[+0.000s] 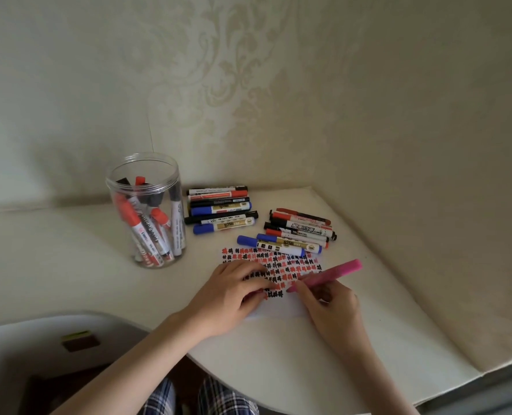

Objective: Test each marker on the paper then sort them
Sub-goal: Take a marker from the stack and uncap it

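A white paper [281, 308] covered with red and black test marks lies on the table. My right hand [332, 307] grips a pink marker [329, 275], its tip touching the paper near the marks. My left hand [233, 292] rests flat on the paper's left part, fingers spread over the marks. One pile of markers [220, 209] lies behind the paper, beside the jar. A second pile of markers [296, 232] lies at the paper's far right edge. A clear plastic jar [145, 209] at the left holds several red and black markers.
The cream table [69, 250] curves along its front edge and meets a patterned wall behind. A white chair [24, 339] stands at the lower left. My legs in plaid trousers [189, 396] show below the table edge.
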Motion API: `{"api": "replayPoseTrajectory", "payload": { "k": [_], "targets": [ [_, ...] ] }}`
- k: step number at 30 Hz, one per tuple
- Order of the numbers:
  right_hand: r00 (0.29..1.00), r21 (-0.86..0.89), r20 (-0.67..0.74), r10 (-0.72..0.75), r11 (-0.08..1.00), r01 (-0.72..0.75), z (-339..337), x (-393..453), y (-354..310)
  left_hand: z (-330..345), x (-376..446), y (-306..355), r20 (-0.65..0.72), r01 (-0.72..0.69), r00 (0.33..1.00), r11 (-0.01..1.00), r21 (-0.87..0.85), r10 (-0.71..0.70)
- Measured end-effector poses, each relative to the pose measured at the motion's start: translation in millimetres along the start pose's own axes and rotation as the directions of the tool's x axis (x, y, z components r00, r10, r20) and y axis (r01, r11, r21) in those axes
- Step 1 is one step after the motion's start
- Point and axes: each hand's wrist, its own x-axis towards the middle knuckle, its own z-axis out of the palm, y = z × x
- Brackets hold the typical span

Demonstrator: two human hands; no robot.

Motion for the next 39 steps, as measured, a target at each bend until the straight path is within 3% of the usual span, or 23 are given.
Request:
{"api": "replayPoseTrajectory", "payload": {
  "k": [39],
  "targets": [
    [1.000, -0.007, -0.007, 0.005, 1.000, -0.005, 1, -6, -15, -6, 0, 5, -0.017, -0.023, 1.000, 0.998, -0.060, 0.022]
  ]
}}
